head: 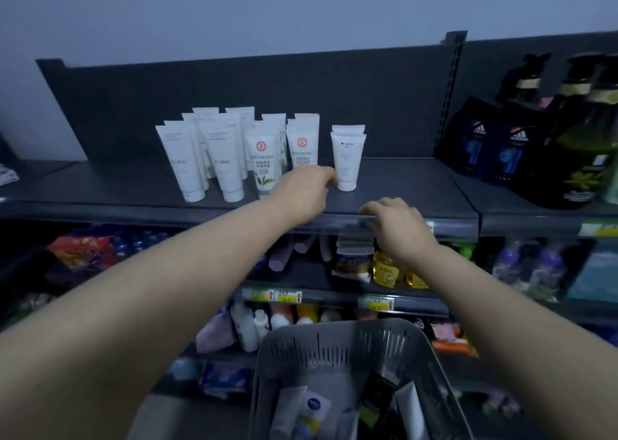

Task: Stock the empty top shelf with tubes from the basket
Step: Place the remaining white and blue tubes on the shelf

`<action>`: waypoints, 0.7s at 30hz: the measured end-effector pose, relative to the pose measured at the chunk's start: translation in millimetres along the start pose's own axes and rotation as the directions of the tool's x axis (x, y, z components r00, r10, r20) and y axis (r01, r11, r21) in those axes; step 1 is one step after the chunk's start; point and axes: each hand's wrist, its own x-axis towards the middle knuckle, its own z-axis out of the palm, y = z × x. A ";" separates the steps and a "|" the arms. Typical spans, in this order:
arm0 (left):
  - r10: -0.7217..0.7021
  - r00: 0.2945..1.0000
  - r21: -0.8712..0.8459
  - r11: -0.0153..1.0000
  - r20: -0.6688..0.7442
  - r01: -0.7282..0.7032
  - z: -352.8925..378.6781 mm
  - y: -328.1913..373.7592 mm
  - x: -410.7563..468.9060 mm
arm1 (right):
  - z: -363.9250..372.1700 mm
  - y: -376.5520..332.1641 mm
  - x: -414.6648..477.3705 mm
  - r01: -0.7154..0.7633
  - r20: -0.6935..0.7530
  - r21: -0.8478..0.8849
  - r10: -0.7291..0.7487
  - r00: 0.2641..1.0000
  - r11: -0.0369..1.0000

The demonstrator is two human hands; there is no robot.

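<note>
Both bare arms reach forward. The left hand (pixel 302 192) is extended farther, fingers curled, empty; the right hand (pixel 398 227) hangs lower, fingers loosely bent.

On the top shelf (pixel 418 185) the tubes are stood cap-down in rows running front to back: two rows of FLORAL tubes (pixel 204 158) at the left, two rows of red-emblem tubes (pixel 284 151) to their right, and a short row of two (one behind the other) led by the small tube (pixel 347 160) at the far right. Boxed goods (pixel 495 145) are seen on the neighbouring shelf to the right. The basket (pixel 347 349) is placed below, in front of the lower shelves, with tubes lying in it.
</note>
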 end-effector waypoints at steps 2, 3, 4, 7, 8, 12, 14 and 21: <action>0.003 0.998 0.036 0.999 0.069 -0.005 15.3 3.9 -18.6 | 11.0 2.3 -20.4 0.025 0.043 -0.019 -0.024 0.999 1.000; -0.010 0.994 0.051 0.999 0.108 0.005 23.6 6.0 -27.9 | 16.1 4.1 -31.3 0.028 0.071 -0.013 -0.027 0.997 1.000; -0.032 0.988 0.060 0.998 0.151 0.023 32.2 7.9 -37.2 | 21.6 6.4 -42.5 0.027 0.104 -0.003 -0.026 0.994 1.000; -0.116 0.942 0.038 0.993 0.315 0.110 62.2 15.8 -70.8 | 46.3 15.2 -79.9 0.042 0.212 0.018 -0.045 0.976 0.999; -0.145 0.918 0.028 0.989 0.370 0.145 73.4 19.0 -83.1 | 56.1 18.1 -92.9 0.053 0.252 0.024 -0.057 0.966 0.998; -0.215 0.821 0.054 0.974 0.529 0.220 118.3 23.0 -132.0 | 87.2 22.8 -138.8 0.069 0.407 0.047 -0.082 0.910 0.997; -0.227 0.788 0.056 0.970 0.573 0.238 138.7 19.5 -155.8 | 99.3 23.1 -158.0 0.070 0.456 0.048 -0.084 0.886 0.996; -0.328 0.652 0.000 0.894 0.683 0.448 203.3 -4.8 -204.5 | 136.6 35.6 -194.7 -0.038 0.590 -0.013 0.038 0.806 0.999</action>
